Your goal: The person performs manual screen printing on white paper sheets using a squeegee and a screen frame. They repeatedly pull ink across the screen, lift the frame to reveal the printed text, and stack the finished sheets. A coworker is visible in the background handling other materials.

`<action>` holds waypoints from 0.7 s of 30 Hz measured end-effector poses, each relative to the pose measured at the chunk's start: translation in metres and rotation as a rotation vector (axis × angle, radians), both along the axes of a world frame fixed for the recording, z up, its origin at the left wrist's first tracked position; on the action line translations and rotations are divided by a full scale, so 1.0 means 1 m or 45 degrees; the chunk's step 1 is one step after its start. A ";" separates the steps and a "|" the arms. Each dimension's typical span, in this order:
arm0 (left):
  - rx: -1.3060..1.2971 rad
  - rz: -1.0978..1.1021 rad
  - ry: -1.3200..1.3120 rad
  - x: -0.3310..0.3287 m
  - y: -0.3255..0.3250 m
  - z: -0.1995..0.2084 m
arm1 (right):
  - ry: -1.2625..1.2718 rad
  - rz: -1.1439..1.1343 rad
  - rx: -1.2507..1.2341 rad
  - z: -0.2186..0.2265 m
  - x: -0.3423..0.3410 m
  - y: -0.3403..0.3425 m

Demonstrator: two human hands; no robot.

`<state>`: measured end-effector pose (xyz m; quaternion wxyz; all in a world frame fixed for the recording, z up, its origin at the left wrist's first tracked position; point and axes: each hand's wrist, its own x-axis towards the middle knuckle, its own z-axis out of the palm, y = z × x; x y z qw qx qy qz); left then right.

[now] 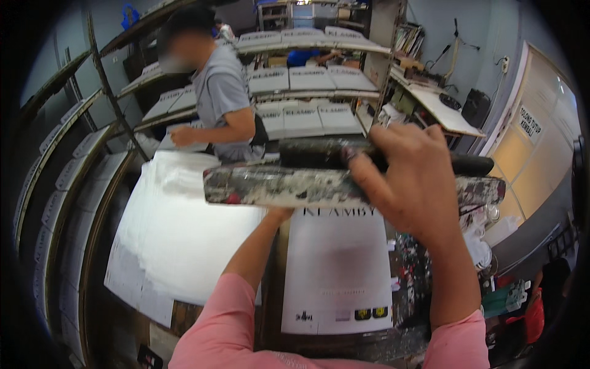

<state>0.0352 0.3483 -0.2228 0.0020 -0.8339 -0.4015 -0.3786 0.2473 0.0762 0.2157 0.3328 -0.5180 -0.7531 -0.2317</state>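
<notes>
My right hand (418, 178) is closed on a long paint-smeared screen-printing frame (276, 186), raised and seen nearly edge-on. A dark round bar (307, 152) runs along its far side, under my thumb. Below the frame lies a white printed sheet (338, 258) with dark lettering across its top and small marks along its near edge. Most of my left hand (281, 213) is behind the frame, by the sheet's far left corner; its fingers are hidden. Left of that arm spreads a thick, fanned stack of blank white sheets (190, 240).
A co-worker in a grey shirt (224, 92) stands beyond the stack. Racks (92, 160) of printed sheets line the left, and more shelves (313, 92) stand at the back. Paint spatters cover the worktable (415, 277) at right. A sliding door (534, 135) is farther right.
</notes>
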 end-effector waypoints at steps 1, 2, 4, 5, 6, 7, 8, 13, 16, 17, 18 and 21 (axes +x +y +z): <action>-0.080 -0.008 -0.028 0.001 0.006 -0.004 | -0.008 -0.018 -0.030 0.001 0.000 0.001; -0.131 -0.018 -0.052 0.000 0.009 -0.006 | -0.018 -0.012 -0.049 0.002 0.003 0.001; -0.167 -0.033 -0.079 -0.002 0.011 -0.004 | 0.002 0.000 -0.035 0.000 0.005 0.000; -0.168 -0.035 -0.091 -0.002 0.008 -0.002 | -0.008 0.026 0.015 -0.003 0.005 -0.002; -0.165 -0.041 -0.106 -0.003 0.005 0.003 | 0.017 -0.003 -0.054 -0.004 0.005 -0.004; -0.147 -0.049 -0.116 -0.005 0.001 0.011 | 0.027 -0.003 -0.057 -0.002 0.003 -0.004; -0.141 -0.067 -0.123 -0.008 -0.003 0.019 | 0.036 0.003 -0.053 -0.002 0.002 -0.006; -0.791 -0.063 -0.729 -0.066 -0.038 0.081 | 0.028 -0.005 -0.044 0.000 -0.001 -0.008; -0.660 0.226 -0.747 -0.143 -0.098 0.099 | 0.034 -0.018 -0.107 -0.013 -0.002 -0.022; -0.695 0.366 -0.817 -0.170 -0.119 0.100 | 0.017 -0.048 -0.181 -0.019 -0.002 -0.027; -0.604 0.369 -0.902 -0.198 -0.138 0.098 | 0.021 -0.015 -0.101 -0.025 -0.003 -0.032; -0.517 0.538 -0.998 -0.285 -0.177 0.094 | 0.004 -0.020 -0.043 -0.037 -0.003 -0.041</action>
